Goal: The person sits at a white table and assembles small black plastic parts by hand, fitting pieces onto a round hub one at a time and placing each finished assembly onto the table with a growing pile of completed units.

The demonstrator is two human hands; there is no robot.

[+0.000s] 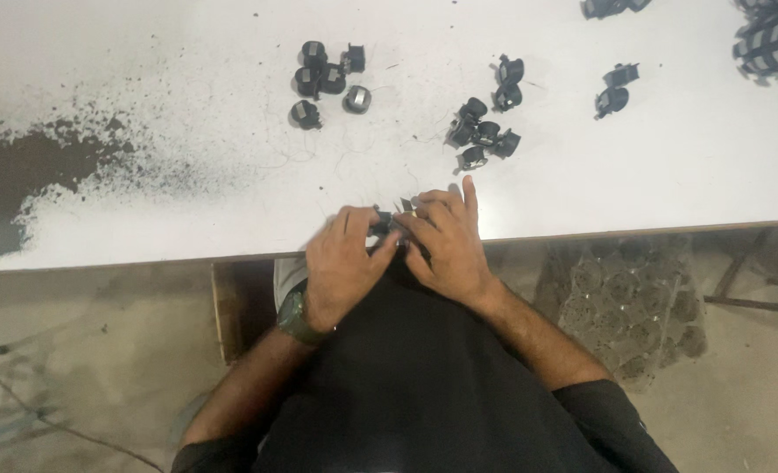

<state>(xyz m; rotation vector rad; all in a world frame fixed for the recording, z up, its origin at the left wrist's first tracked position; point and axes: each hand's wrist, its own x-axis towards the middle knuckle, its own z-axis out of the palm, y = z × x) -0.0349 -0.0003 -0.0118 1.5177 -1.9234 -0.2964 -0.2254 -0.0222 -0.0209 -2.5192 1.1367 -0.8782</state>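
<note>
Small dark coil part point(384, 221), mostly hidden, sits at the near edge of the white surface point(187, 52), where the left hand point(343, 267) and right hand point(449, 250) meet over it, fingers point(433, 210) of both curled and pinching it from either side, the right forefinger stretched forward. Beyond the hands lie three loose clusters of like black parts point(326, 81), point(485, 123), point(615, 88), and more at the far right corner point(770, 44), so by this view one piece is in hand and many wait untouched. Dark dust point(21, 166) stains the surface's left side.
</note>
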